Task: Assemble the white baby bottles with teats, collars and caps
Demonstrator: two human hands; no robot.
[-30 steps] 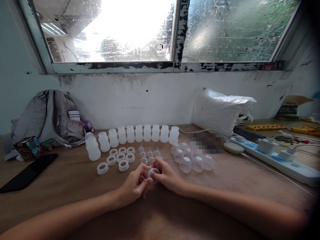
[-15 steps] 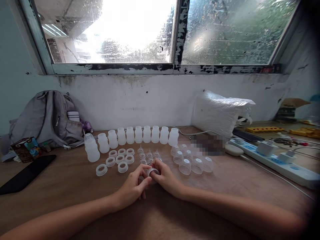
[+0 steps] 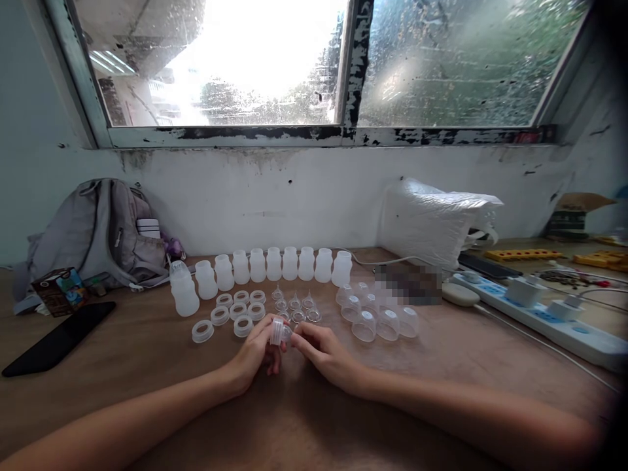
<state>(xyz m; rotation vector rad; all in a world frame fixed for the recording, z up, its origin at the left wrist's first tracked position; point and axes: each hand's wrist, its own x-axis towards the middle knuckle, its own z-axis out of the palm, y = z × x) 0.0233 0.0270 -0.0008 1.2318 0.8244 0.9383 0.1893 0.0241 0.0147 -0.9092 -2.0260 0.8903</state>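
My left hand (image 3: 255,353) grips a clear bottle collar ring (image 3: 276,331), turned on its side with the ribbed edge showing. A transparent bottle nipple (image 3: 286,334) pokes out of the ring toward the right. At its tip, the fingers of my right hand (image 3: 328,354) are pinched together on the nipple. Just beyond my hands lie several clear nipples (image 3: 308,302), standing tip up on the table. Several loose collar rings (image 3: 238,310) are spread to their left. To the right sit several transparent dome caps (image 3: 364,326).
A curved row of frosted bottles (image 3: 273,265) stands at the back, with one bottle (image 3: 183,291) at the left end wearing a top. A black phone-like slab (image 3: 59,339) and a grey backpack (image 3: 98,235) are at left. A power strip (image 3: 540,320) lies right, near a silvery bag (image 3: 426,222).
The collar ring has been tipped from facing up to lying sideways, and moved slightly left. My right fingers have shifted from inside the ring to the nipple's tip.
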